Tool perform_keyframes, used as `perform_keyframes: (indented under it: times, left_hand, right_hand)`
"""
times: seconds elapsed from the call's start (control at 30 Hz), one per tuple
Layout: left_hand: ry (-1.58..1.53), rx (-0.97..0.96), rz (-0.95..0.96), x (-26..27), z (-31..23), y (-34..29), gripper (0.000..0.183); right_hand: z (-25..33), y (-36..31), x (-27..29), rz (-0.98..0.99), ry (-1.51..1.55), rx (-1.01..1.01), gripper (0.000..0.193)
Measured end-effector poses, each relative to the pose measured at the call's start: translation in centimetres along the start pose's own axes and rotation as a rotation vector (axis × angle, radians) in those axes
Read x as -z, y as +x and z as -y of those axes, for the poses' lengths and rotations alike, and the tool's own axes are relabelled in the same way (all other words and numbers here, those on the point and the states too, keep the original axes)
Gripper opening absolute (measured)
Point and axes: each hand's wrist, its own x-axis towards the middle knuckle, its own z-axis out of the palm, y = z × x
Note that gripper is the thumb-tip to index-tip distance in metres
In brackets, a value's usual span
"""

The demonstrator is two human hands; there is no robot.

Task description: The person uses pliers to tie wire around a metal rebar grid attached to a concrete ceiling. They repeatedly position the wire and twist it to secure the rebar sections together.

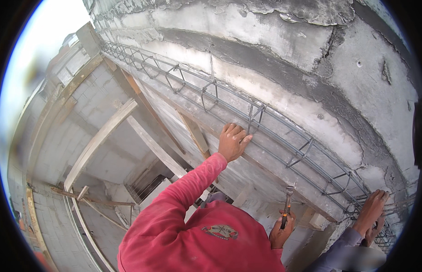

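Observation:
A long rebar cage [211, 94], made of thin bars tied with square stirrups, lies along the ledge at the foot of a rough wall. My left hand [233, 141], in a red sleeve, is closed at the cage's lower bar beside a stirrup; its fingertips are partly hidden. Lower and to the right, my right hand [280, 233] grips pincers [287, 211] with orange and black handles. The metal head points up toward the ledge's edge, apart from the cage. At the far right, another person's hand [372, 209], in a greyish-purple sleeve, is at the cage's end.
The plastered block wall [283, 54] rises behind the cage. A board [267, 167] edges the ledge, with a drop below it. On the left, wooden props [100, 140] and braces stand in a deep space between block walls. More bars [399, 204] cross at the right.

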Motion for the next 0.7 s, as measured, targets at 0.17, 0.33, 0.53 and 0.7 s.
perform_keyframes:
  times: [0.17, 0.33, 0.53, 0.7]
  left_hand:
    - [0.053, 0.100, 0.021, 0.8, -0.2, -1.1, 0.028]
    - [0.080, 0.110, 0.025, 0.3, -0.5, -0.8, 0.025]
    - [0.015, 0.051, 0.032, 1.1, 0.1, -1.2, 0.021]
    - [0.091, 0.031, 0.041, 3.0, 2.4, -0.9, 0.023]
  right_hand:
    - [0.2, 1.6, -0.4, 0.042, 0.017, 0.018, 0.019]
    - [0.2, 2.7, -0.4, 0.024, 0.058, 0.041, 0.019]
    - [1.8, 4.1, -1.3, -0.019, 0.298, 0.004, 0.021]
    - [3.4, 5.8, -1.7, -0.032, 0.422, -0.009, 0.026]
